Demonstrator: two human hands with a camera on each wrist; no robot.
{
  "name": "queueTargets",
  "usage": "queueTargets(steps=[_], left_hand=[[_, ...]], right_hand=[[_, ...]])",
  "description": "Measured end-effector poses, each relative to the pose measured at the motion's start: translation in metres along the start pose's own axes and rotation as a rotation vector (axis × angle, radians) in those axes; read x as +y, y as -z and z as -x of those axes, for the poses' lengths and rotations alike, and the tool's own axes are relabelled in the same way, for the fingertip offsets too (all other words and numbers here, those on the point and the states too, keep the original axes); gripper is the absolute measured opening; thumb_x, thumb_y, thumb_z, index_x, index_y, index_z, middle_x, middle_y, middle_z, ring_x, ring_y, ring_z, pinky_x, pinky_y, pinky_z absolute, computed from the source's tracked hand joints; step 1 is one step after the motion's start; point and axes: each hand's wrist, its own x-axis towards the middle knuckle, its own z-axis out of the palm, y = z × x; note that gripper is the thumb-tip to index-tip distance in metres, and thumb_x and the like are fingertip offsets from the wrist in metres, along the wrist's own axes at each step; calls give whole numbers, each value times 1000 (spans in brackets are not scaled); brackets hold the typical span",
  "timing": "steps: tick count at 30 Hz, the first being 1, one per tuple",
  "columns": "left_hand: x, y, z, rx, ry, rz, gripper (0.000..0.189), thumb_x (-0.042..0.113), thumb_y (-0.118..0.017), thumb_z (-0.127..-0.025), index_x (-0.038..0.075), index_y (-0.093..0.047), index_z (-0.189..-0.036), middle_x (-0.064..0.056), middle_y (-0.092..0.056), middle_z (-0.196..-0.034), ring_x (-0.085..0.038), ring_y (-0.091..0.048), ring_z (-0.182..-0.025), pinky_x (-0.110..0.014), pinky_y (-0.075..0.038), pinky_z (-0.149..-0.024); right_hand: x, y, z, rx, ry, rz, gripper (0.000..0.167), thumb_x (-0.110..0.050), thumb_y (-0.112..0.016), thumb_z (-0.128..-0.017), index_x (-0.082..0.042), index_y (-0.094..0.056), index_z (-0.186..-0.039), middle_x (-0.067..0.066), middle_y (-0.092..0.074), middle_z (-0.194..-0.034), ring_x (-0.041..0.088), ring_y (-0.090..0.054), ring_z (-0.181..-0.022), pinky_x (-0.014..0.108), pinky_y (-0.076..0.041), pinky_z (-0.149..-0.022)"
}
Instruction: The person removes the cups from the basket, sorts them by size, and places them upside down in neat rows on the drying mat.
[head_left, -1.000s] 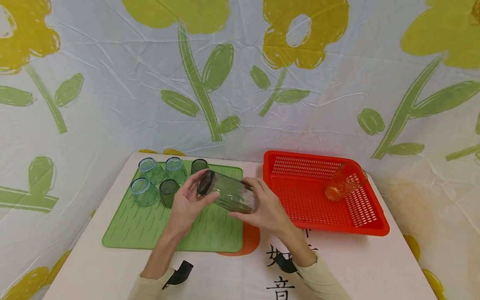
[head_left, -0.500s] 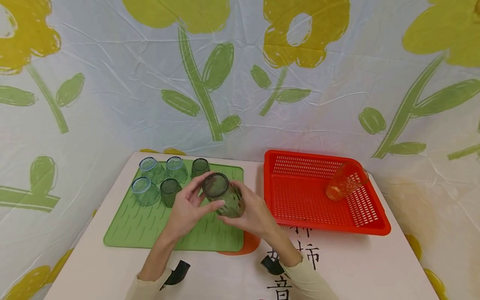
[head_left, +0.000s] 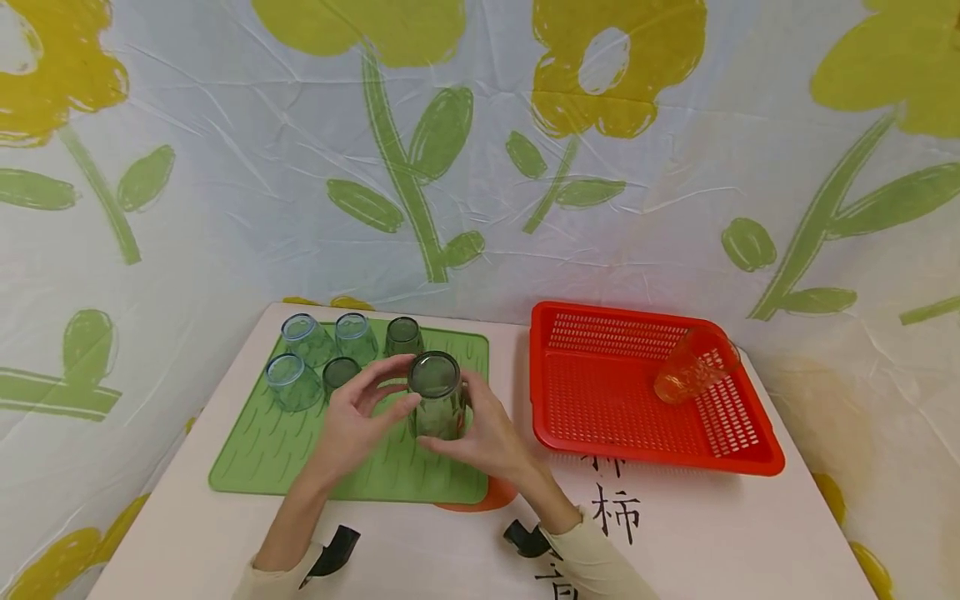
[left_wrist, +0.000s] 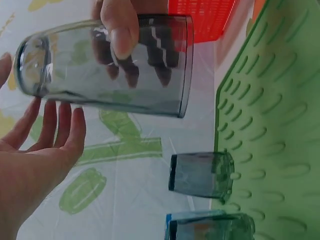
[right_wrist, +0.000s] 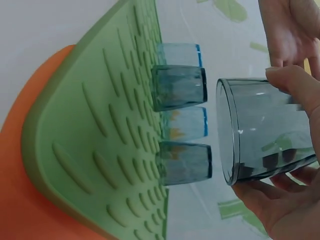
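Observation:
A tall grey drinking glass (head_left: 438, 417) stands upside down in the air over the green ridged mat (head_left: 258, 458), its thick base up. My right hand (head_left: 491, 437) grips it, thumb and fingers on opposite sides, near the mouth in the left wrist view. At the base end my left hand (head_left: 352, 425) has its fingers extended, with the fingertips touching or very near the glass; its thumb looks apart from it in the left wrist view. Behind my left hand, shorter grey glasses (head_left: 405, 335) and blue-rimmed glasses (head_left: 291, 385) stand on the mat.
To the right, a red perforated plastic basket (head_left: 542, 392) holds a clear patterned glass (head_left: 690, 371) leaning in its right end. A printed white cloth (head_left: 570, 533) covers the table, and a flowered curtain (head_left: 495, 275) hangs behind.
The tall glass has turned from lying sideways to base up and shifted slightly left. My right hand moved left with it, while my left hand's fingers loosened around the base.

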Motion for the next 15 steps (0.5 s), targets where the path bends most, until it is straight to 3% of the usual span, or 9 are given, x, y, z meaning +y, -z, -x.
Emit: queueTargets(steps=[4, 9, 15], left_hand=[[-2, 13, 6, 48, 46, -35, 34, -1, -61, -102, -6, -60, -135, -13, -64, -130, -18, -64, -118, -26, -53, -97], [-5, 30, 13, 171, 137, -71, 27, 8, -61, -105, -6, -64, -128, -4, -70, -118, -14, -69, -102, -26, -57, -89], [-13, 53, 21, 295, 187, -108, 29, 10, -61, -104, -10, -64, -125, -1, -73, -103, -11, -69, -89, -24, -58, -80]], right_hand=[[3, -3, 1, -1, -67, -33, 89, -30, -94, -74, -18, -43, -146, -8, -58, -126, 12, -61, -98, 34, -54, -84], [4, -9, 2, -25, -125, -19, 85, -37, -93, -74, -20, -45, -142, -10, -58, -116, 10, -58, -93, 29, -51, -77], [4, -21, -3, -68, -101, -97, 85, -30, -93, -76, -16, -44, -143, -6, -56, -128, 12, -59, -102, 30, -53, -86]])
